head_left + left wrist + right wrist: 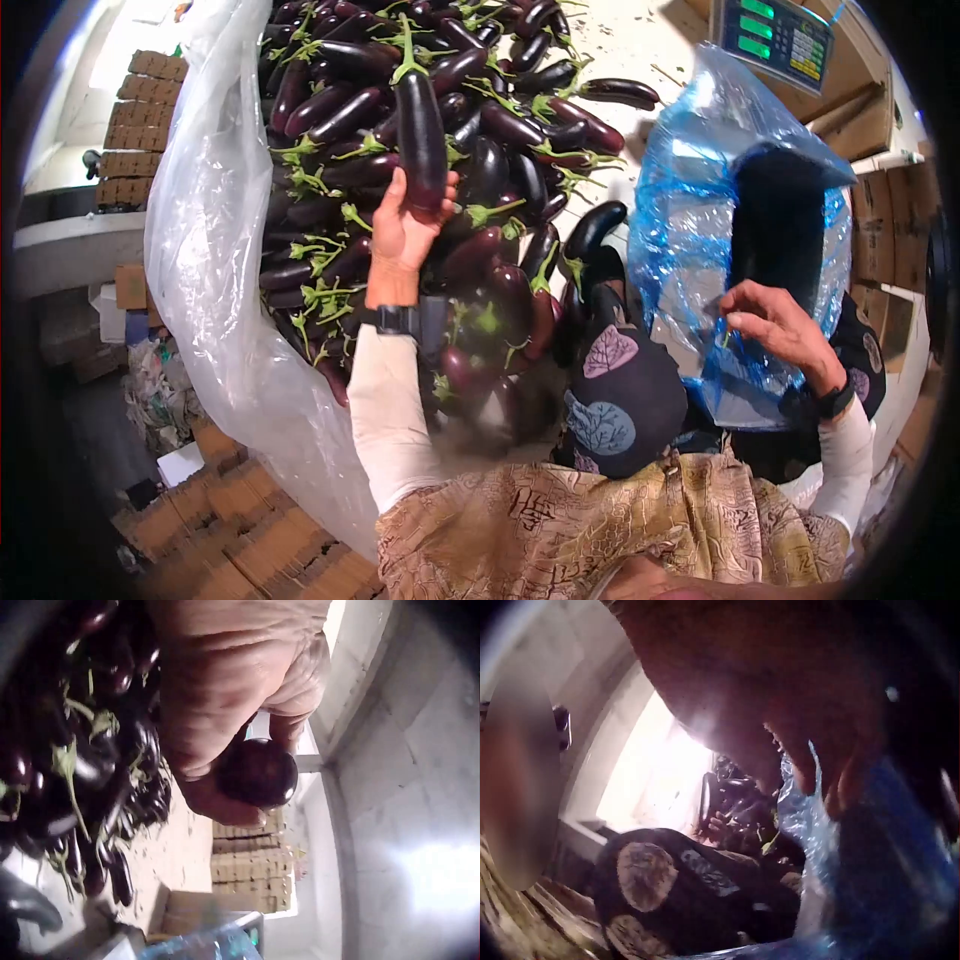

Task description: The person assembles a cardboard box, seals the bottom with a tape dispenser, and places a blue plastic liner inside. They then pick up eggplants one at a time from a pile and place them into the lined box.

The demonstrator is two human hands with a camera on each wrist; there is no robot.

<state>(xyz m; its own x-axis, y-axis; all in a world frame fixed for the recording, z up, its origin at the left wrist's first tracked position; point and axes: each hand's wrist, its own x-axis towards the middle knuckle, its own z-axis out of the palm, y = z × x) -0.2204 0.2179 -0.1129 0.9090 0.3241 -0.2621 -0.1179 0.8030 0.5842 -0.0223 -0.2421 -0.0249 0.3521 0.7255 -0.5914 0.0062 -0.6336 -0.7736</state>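
Observation:
My left hand (408,232) grips the lower end of a dark purple eggplant (421,125), its green stem pointing away from me over the heap. The left wrist view shows the fingers curled round the rounded end of this eggplant (260,774). A large pile of eggplants (345,115) lies beneath and around that hand. To the right, my right hand (785,330) hovers at the near edge of a blue plastic bag (690,215), fingers loosely bent. Blue film passes close by the right fingertips in the right wrist view. The bag surrounds a dark opening.
A scale with green displays (770,38) stands beyond the bag. Clear plastic sheeting (205,250) borders the heap on the left. Stacked brown cartons (145,130) stand farther left, with more cardboard (270,540) below. My patterned dark-trousered knee (630,400) sits between heap and bag.

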